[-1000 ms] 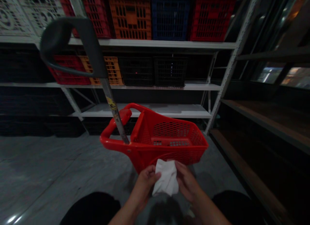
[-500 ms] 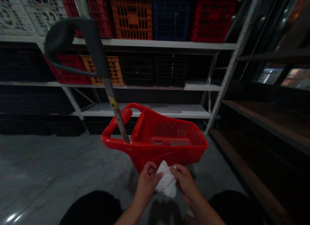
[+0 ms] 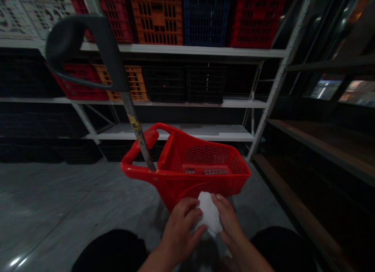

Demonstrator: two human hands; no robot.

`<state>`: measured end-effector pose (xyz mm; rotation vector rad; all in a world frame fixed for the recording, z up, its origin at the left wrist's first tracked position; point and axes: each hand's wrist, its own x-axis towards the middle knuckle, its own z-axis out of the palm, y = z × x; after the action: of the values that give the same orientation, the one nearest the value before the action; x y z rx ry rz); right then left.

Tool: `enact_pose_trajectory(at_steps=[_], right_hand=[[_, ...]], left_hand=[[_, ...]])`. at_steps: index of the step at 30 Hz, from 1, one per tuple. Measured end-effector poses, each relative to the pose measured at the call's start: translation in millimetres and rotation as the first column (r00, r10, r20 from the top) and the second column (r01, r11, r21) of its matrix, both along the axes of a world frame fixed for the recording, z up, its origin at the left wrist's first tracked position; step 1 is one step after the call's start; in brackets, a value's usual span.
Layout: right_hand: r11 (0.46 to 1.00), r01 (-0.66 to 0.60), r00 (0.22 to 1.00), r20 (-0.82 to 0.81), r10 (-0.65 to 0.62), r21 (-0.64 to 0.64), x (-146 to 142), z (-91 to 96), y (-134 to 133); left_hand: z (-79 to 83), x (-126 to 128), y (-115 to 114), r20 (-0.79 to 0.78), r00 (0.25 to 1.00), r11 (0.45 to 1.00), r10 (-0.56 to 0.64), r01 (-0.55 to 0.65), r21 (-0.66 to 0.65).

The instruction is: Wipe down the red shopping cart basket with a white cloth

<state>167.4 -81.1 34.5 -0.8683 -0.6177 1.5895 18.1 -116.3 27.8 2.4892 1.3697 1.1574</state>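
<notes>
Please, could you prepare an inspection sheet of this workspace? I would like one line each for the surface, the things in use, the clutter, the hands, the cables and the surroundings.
Surface: grey concrete floor, with a glare spot at the lower left.
Job's things: crumpled white cloth, in front of the near wall of the red basket; cannot tell whether they touch.
Clutter: nothing seen.
Hands: left hand and right hand both grip the cloth, one on each side.
Cables: nothing seen.
Surroundings: a grey pull handle rises from the basket; metal shelves carry red, orange, blue, black and white crates; a wooden shelf stands at the right.
</notes>
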Motion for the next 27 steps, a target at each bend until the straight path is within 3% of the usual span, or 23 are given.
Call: enact_pose_trajectory(at_steps=[4,11,16,19,22,24,26,27], right_hand=[[0.999,-0.011,1.000,0.015,0.011,-0.033,0,-5.3,1],[0.997,0.016,0.994,0.111,-0.024,0.078,-2,-19.4,2],[0.997,0.036,0.988,0.147,-0.045,0.067,-7,-22.2,3],[1.000,0.019,0.988,0.156,-0.020,0.007,-7,-25.8,7],[1.000,0.022,0.986,0.166,-0.020,-0.012,-4,-28.0,10],[0.999,0.028,0.982,0.186,-0.032,0.024,-1,-27.6,10],[0.998,-0.014,0.977,0.211,-0.001,0.069,0,-27.0,8],[0.994,-0.053,0.973,0.228,0.031,0.091,0,-27.1,7]], left_hand=[[5.5,0,-1,-0.015,0.997,0.997,-0.080,0.080,0.007],[10.3,4,2,0.083,0.992,0.987,-0.092,0.102,-0.124],[8.2,8,3,0.095,0.984,0.987,-0.151,0.156,-0.049],[8.7,9,-3,0.106,0.958,0.952,-0.265,0.277,-0.130],[10.3,7,-8,0.228,0.921,0.885,-0.316,0.373,-0.279],[10.4,4,-6,0.376,0.898,0.894,-0.229,0.347,-0.285],[8.1,3,2,0.545,0.838,0.932,0.011,0.189,-0.309],[5.8,2,7,0.619,0.771,0.925,0.149,0.114,-0.364]])
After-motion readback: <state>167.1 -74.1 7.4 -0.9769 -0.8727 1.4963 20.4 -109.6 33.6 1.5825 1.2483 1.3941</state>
